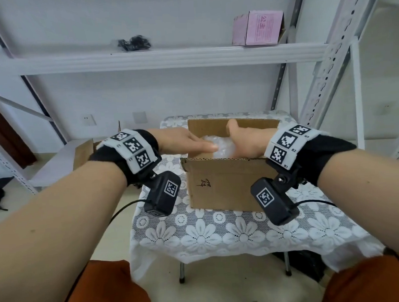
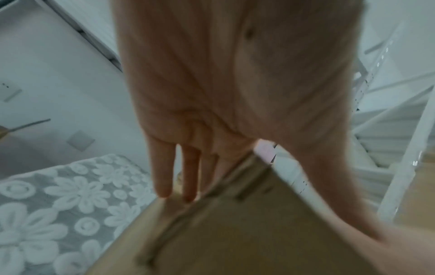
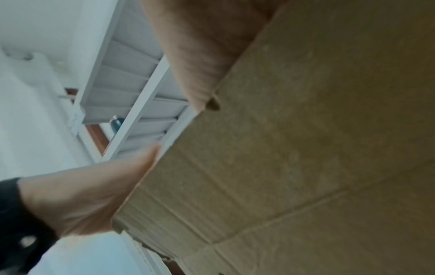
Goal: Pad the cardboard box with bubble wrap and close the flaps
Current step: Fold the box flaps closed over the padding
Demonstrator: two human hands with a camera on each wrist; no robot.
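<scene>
An open brown cardboard box (image 1: 225, 184) stands on the small table, with clear bubble wrap (image 1: 221, 145) showing inside it. My left hand (image 1: 193, 143) lies flat across the box's left side with its fingers (image 2: 164, 167) straight, pressing on the left flap (image 2: 235, 232). At the box's right side my right hand (image 1: 246, 139) has its palm turned inward and its thumb up. It rests against the right flap (image 3: 306, 130). The right hand's fingertips are hidden behind the cardboard in the right wrist view. The near and far flaps stand upright.
A white lace floral cloth (image 1: 209, 233) covers the table. White metal shelving stands behind and to the right, with a pink box (image 1: 258, 29) and a black bundle (image 1: 135, 42) on a shelf. Another cardboard piece (image 1: 83, 152) lies on the low shelf to the left.
</scene>
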